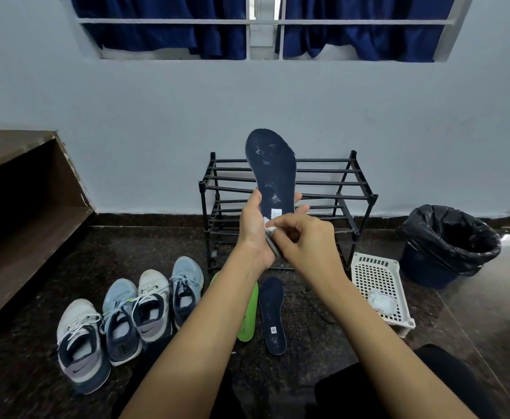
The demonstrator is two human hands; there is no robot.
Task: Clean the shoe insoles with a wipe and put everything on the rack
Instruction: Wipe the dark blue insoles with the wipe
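Since it is where everything must end up, the black rack (pixel 323 161) stands against the wall straight ahead, and none of the task's things rests on its bars yet. To its right, near the floor's right edge, a lined bin (pixel 450 246) sits with its mouth open, likely for the used wipe. Four shoes (pixel 120 319) sit in a slanted row toward the floor's left side, heels to the person. They are apart from the rack's foot, so a lane of floor lies between. A white basket (pixel 377 276) lies just right of the rack's front corner and holds a pale pack (pixel 382 300), probably the wipes. Below the arms two insoles lie side by side on the floor: a green insole (pixel 249 313), partly hidden by the left forearm, and a dark insole (pixel 273 316) just beside it.

The held insole (pixel 273 167) stands upright, toe up, in front of the rack's top tier. The left hand (pixel 255 231) grips its heel end, thumb along the left edge and fingers curled round the back, which steadies the surface for rubbing. The right hand (pixel 305 237) has its fingers bunched, pinching a small white wipe (pixel 270 229) against the heel area. Pale specks show higher up, so I judge this insole is only partly cleaned
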